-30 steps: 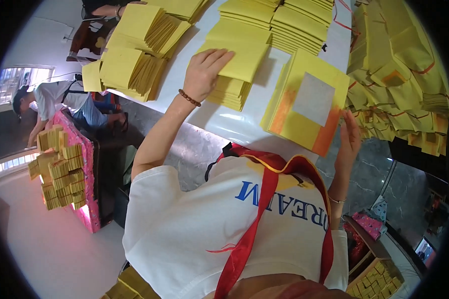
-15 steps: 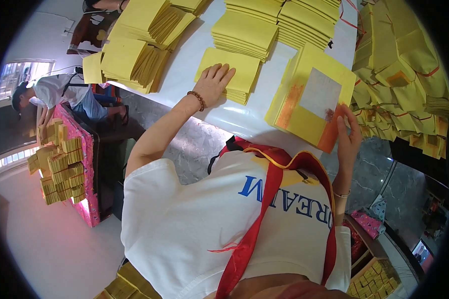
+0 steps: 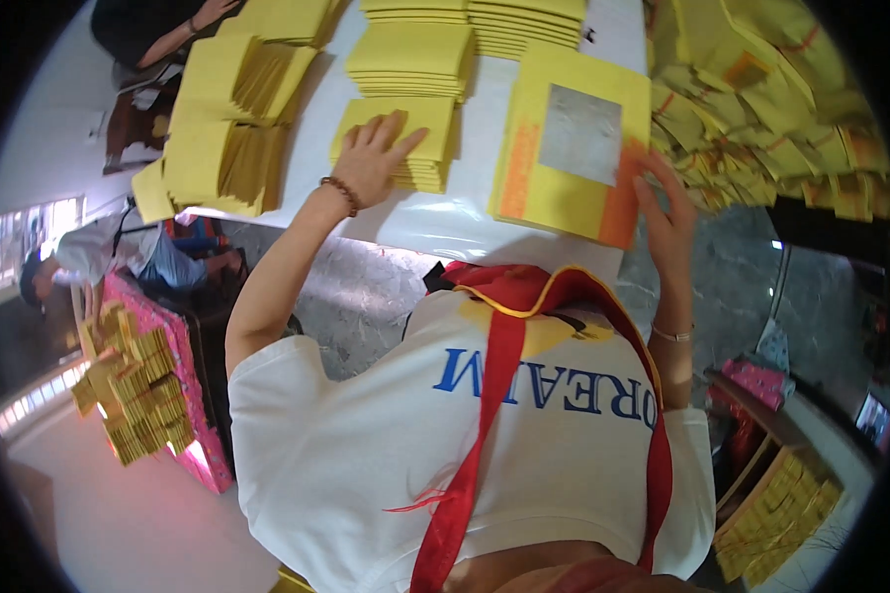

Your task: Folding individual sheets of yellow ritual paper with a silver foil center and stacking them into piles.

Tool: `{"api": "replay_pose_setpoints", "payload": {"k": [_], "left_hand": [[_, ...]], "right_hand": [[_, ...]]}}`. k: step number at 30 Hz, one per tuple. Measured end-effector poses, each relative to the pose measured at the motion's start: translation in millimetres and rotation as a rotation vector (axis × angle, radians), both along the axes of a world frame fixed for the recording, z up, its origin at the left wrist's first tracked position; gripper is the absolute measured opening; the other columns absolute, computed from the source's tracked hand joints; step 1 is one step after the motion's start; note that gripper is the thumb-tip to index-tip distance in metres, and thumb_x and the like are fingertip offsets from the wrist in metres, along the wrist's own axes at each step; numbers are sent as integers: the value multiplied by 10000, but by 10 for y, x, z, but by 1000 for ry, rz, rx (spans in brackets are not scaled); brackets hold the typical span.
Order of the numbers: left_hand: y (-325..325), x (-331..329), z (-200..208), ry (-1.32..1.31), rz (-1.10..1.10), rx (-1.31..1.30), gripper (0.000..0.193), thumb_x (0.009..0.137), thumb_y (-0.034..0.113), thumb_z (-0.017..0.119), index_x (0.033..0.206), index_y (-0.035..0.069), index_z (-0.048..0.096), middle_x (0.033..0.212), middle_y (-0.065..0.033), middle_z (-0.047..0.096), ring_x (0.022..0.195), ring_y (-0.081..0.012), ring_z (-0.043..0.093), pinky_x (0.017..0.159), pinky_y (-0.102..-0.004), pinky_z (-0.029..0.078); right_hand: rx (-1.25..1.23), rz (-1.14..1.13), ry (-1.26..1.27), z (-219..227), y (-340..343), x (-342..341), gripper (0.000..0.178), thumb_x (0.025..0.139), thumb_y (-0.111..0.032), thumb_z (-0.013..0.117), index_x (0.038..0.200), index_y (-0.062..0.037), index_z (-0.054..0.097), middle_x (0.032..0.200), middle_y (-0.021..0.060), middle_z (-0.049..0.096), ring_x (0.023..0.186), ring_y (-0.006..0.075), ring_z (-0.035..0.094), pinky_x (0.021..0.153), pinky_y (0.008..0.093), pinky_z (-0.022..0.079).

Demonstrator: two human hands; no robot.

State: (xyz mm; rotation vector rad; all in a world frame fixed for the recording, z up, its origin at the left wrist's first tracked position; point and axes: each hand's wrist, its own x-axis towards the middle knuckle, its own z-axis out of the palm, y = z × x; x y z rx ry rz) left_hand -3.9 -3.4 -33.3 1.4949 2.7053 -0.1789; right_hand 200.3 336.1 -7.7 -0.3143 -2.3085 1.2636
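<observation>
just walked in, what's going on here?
A person at a white table is handling yellow paper. The left hand lies flat on a small stack of yellow sheets. The right hand touches the edge of a larger yellow sheet with a silver square. More yellow stacks sit around.

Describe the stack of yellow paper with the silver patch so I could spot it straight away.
Start at the white table covered in yellow paper stacks. Near its front edge, by the right hand, lies the stack with the silver patch. Unlike the plain yellow stack under the left hand, its top sheet carries a silvery square and orange edge bands.
</observation>
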Motion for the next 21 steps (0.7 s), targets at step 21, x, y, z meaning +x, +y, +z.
{"api": "replay_pose_setpoints", "payload": {"k": [21], "left_hand": [[1377, 707, 449, -481, -518, 656, 157, 815, 178, 620, 886, 39, 640, 822, -84, 608, 753, -248, 576, 661, -334, 470]], "right_hand": [[-169, 197, 41, -309, 104, 54, 204, 890, -145, 539, 900, 8, 672, 1093, 82, 623, 1160, 225, 496, 974, 330, 380]]}}
